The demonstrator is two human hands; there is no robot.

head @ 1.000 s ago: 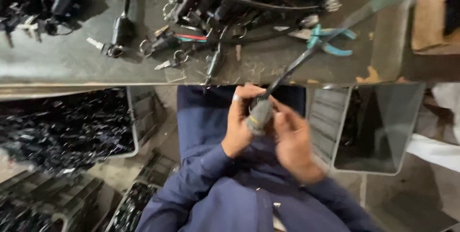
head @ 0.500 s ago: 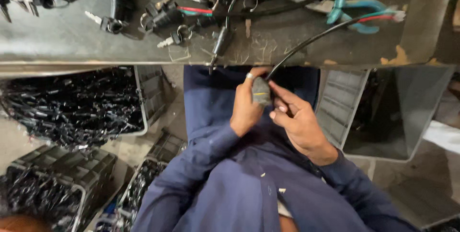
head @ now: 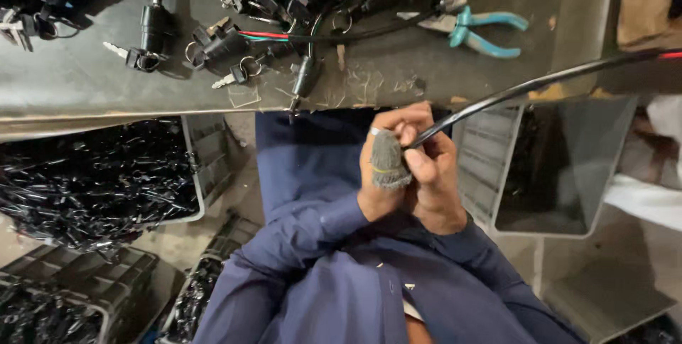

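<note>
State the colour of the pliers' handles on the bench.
Teal-blue handles on the pliers, clearest in the head view.

hands [head: 408, 173]: 2 | pliers [head: 472, 28]: 1 | cable [head: 526, 88]: 1 | keys [head: 114, 49]: 2

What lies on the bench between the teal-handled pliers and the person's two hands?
In the head view, between the teal-handled pliers and the left hand and right hand runs only bare, scuffed bench top; the black cable passes alongside.

A small assembly workshop: worn grey metal workbench [head: 85, 81] strewn with black keyed switch units on wires [head: 213, 42], teal-handled pliers [head: 476, 28] lying among them, grey plastic crates heaped with glossy black parts [head: 92, 181] below, bare concrete floor underneath.
</note>
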